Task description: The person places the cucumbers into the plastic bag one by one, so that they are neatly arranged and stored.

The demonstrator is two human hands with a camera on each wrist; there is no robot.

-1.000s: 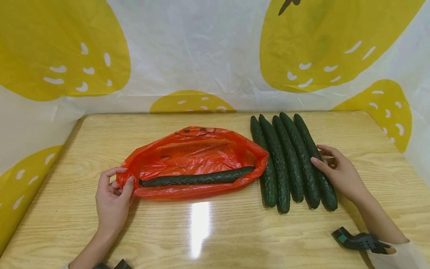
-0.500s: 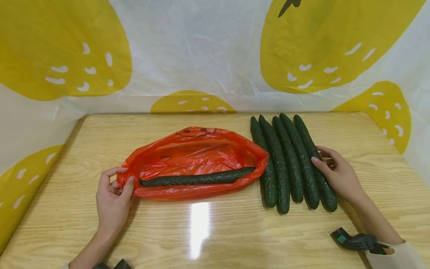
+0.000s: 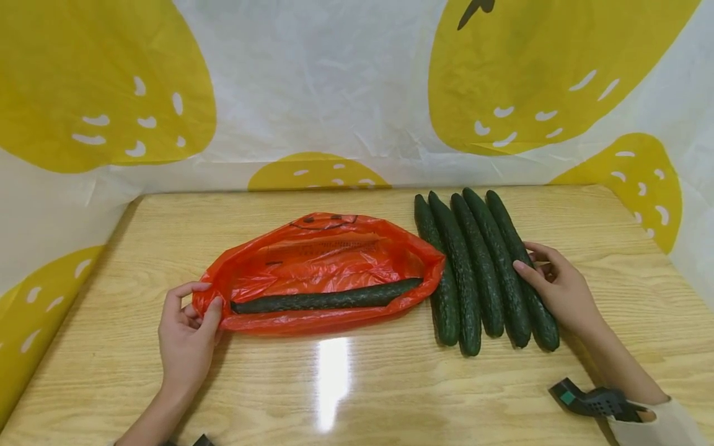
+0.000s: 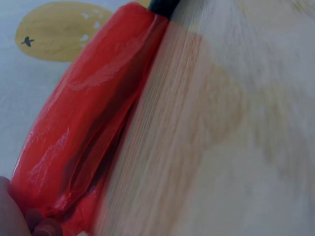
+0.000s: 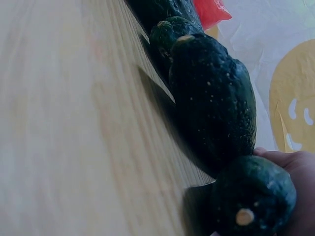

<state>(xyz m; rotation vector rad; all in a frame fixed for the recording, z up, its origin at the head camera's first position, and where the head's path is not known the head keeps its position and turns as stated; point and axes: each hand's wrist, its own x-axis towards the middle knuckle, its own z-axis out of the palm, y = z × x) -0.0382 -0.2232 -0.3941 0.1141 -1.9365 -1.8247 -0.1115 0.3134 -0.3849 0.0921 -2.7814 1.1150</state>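
An orange-red plastic bag [image 3: 323, 260] lies open on the wooden table [image 3: 357, 384] with one long dark cucumber [image 3: 326, 299] inside. My left hand [image 3: 202, 298] pinches the bag's left end between thumb and fingers; the left wrist view shows the bag [image 4: 93, 113] close up with my fingertips [image 4: 47, 227] at its corner. Several cucumbers [image 3: 474, 272] lie side by side right of the bag. My right hand [image 3: 527, 257] grips the rightmost cucumber [image 3: 504, 223], index finger over its top, thumb on its far side. The right wrist view shows that cucumber's end [image 5: 253, 196] against my palm.
A white sheet with yellow shapes [image 3: 334, 93] walls in the table at the back and both sides. A black wrist strap [image 3: 591, 399] sits on my right forearm. Bare wood lies in front of the bag and cucumbers.
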